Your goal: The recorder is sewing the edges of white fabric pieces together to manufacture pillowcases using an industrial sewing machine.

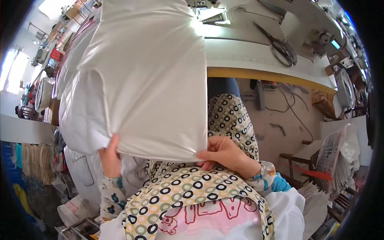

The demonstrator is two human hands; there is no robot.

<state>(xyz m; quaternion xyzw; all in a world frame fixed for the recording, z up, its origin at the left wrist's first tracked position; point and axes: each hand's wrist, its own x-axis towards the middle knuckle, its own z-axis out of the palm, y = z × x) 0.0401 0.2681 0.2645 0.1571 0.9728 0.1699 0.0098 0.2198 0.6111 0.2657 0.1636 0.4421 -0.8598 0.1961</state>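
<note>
A large piece of shiny white fabric (pixel 156 80) stretches from the sewing machine (pixel 204 6) at the top down to my lap. My left hand (pixel 111 158) pinches its lower left edge, thumb on top. At the lower right corner my right hand (pixel 222 154) grips the same fabric between thumb and fingers. Creases run from both grips, so the cloth looks pulled taut. White quilted fabric (pixel 76 116) hangs beside and under it on the left. The fabric hides part of the machine's working area.
Black-handled scissors (pixel 278 46) lie on the white sewing table (pixel 240 54), whose yellowish front edge (pixel 272 75) faces me. A wire basket (pixel 334 154) with stacked white pieces stands at the right. Cables (pixel 294 108) and a cardboard box (pixel 324 103) are under the table.
</note>
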